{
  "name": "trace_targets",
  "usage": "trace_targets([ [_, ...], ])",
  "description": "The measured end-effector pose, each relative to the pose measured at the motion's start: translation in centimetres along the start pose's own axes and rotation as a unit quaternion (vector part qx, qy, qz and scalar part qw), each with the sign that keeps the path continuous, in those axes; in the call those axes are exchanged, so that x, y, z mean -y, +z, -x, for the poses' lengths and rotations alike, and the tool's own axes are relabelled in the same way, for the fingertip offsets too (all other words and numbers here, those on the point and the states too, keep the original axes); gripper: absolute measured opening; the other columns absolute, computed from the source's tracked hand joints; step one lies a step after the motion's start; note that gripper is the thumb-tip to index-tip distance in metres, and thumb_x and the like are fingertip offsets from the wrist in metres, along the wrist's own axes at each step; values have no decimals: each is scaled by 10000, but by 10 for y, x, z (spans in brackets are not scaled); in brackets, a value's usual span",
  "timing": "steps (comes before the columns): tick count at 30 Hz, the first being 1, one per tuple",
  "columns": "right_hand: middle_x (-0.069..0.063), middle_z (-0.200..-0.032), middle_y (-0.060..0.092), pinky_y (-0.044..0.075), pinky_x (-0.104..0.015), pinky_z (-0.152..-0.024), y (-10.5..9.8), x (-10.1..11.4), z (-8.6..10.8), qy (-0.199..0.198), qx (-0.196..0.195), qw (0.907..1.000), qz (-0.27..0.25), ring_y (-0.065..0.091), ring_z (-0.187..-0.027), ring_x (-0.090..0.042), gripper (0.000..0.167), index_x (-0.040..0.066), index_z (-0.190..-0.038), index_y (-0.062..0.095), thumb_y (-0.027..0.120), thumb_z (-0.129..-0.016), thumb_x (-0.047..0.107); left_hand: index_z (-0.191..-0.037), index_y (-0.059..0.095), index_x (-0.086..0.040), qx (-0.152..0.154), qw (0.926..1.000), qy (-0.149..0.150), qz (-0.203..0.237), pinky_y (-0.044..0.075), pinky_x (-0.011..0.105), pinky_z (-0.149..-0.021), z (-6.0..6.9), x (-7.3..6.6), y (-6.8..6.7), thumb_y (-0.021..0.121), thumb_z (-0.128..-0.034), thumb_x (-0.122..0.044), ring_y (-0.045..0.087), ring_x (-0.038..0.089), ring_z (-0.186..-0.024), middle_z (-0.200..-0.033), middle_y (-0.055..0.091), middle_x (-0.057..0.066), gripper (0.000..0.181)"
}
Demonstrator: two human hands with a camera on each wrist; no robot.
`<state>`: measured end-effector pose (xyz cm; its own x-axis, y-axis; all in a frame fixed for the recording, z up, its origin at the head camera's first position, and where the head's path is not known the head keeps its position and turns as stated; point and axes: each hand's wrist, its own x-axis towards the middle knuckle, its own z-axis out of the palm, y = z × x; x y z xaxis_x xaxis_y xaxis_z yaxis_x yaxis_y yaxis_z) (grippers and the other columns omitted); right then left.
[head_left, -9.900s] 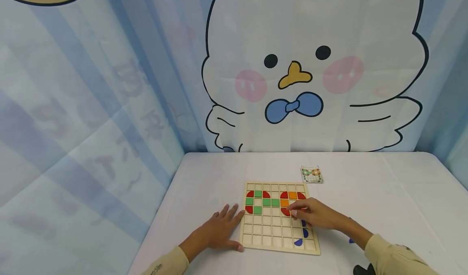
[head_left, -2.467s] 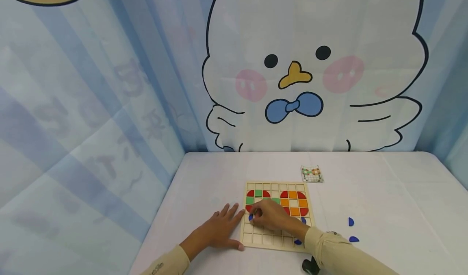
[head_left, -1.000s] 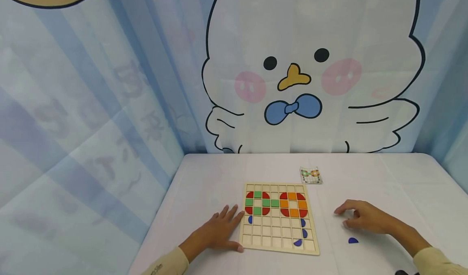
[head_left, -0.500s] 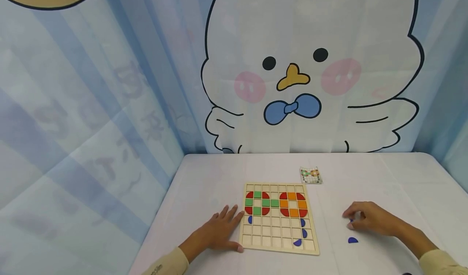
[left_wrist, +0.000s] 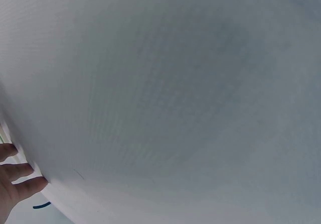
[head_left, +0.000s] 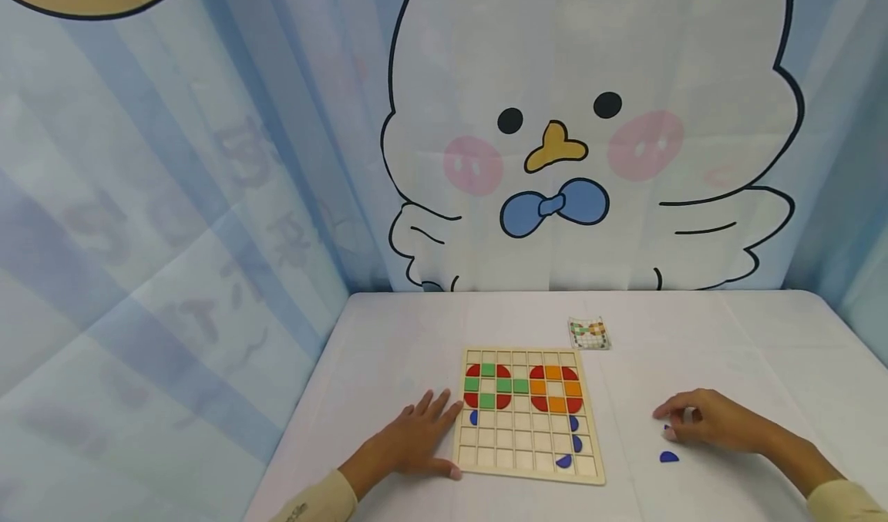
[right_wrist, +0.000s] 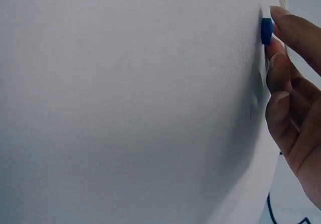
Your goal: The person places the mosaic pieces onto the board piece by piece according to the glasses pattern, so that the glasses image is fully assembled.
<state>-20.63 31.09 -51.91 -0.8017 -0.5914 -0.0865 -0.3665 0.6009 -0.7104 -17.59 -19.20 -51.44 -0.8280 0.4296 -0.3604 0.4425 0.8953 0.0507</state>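
Observation:
On the white table lies a wooden grid board (head_left: 523,456) bearing red, green and orange pieces, with several blue half-round pieces in its lower cells. My left hand (head_left: 423,436) rests flat beside the board's left edge, fingers spread, fingertips at the frame; its fingers (left_wrist: 25,187) show in the left wrist view. To the right of the board my right hand (head_left: 714,422) has thumb and index finger about a blue half-round piece (right_wrist: 266,31), pinching it at the tabletop. A second blue half-round piece (head_left: 669,457) lies just nearer to me.
A small pattern card (head_left: 589,333) with a coloured grid lies behind the board's far right corner. A curtain (head_left: 555,252) with a cartoon bird hangs behind the table's far edge.
My right hand has left the board, where a blue half-round piece now lies in a left cell, moved right and taken hold of another blue piece. The left hand stays put.

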Motion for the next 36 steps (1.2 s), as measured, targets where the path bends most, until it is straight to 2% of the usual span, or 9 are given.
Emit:
trace_targets([
  [5,128,-871,631,441,-216,-632,-3,-5,5,-199,175,9994,-202,509,-763,7,229,73,-1091,756,720,-926,228,-1610,205,-330,-18,10000,8,-19,384,586,-1122,-1,1,2,532,-748,-875,228,367,-1534,-1695,165,21,1071],
  [11,112,-856,621,428,-222,-576,2,-6,7,-454,-53,9984,-328,508,-702,-15,83,130,-993,712,724,-917,161,-1613,200,-318,-57,9999,56,-79,382,580,-1125,0,0,1,522,-760,-873,231,371,-1532,-1694,167,33,1067],
  [13,103,-856,607,423,-224,-565,3,-5,7,-369,-78,9987,-328,500,-681,-16,83,145,-976,679,729,-912,157,-1614,200,-315,-52,9999,55,-68,380,578,-1128,0,0,1,522,-763,-871,230,370,-1533,-1694,167,35,1066],
  [19,76,-856,571,414,-225,-575,6,3,8,268,-4,9995,-192,478,-665,-21,125,156,-976,637,734,-909,195,-1614,197,-315,-26,10000,31,-38,370,579,-1135,1,0,1,519,-760,-873,223,369,-1535,-1695,162,34,1070],
  [25,62,-867,578,435,-210,-609,9,9,5,525,-76,9986,83,492,-710,-6,136,160,-1026,638,716,-923,203,-1613,203,-316,-32,10000,37,-10,371,582,-1133,1,0,0,527,-763,-867,224,370,-1535,-1695,165,34,1064],
  [29,36,-877,592,442,-209,-614,11,14,0,538,-155,9984,-3,498,-719,-9,135,136,-1060,657,694,-939,184,-1611,212,-312,-52,10000,65,-35,380,582,-1126,1,0,-1,536,-765,-861,232,375,-1531,-1693,174,40,1060],
  [36,29,-879,602,465,-208,-584,19,29,-20,301,-111,9986,-415,529,-697,-20,174,86,-1111,685,673,-955,162,-1613,205,-312,-43,10000,52,10,372,586,-1130,2,0,0,521,-763,-869,226,375,-1533,-1693,169,39,1064],
])
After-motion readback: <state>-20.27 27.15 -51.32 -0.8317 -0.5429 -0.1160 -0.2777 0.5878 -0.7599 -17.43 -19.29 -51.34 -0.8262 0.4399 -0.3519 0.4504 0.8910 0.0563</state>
